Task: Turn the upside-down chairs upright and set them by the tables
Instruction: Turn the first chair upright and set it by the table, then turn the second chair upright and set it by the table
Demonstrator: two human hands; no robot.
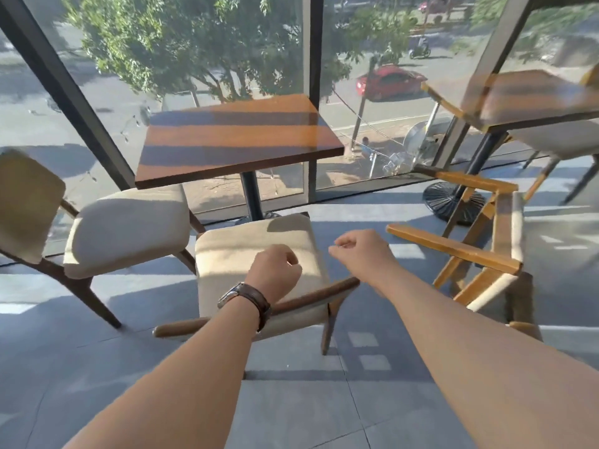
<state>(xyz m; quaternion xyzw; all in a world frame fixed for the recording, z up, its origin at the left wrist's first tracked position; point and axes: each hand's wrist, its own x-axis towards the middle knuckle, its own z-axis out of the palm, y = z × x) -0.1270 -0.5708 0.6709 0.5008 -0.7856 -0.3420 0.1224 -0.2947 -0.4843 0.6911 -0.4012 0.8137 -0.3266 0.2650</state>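
A beige-cushioned chair stands upright in front of the wooden table, its dark back rail nearest me. My left hand, with a watch on the wrist, hovers over the seat with fingers curled and nothing in them. My right hand is beside it over the seat's right edge, also curled and holding nothing. To the right, a light-wood chair lies overturned on the floor, legs sticking out. A second upright cushioned chair stands at the table's left.
A glass wall with dark frames runs behind the tables. A second wooden table on a black pedestal base stands at the right, with another chair behind it. Grey tiled floor lies between me and the chairs.
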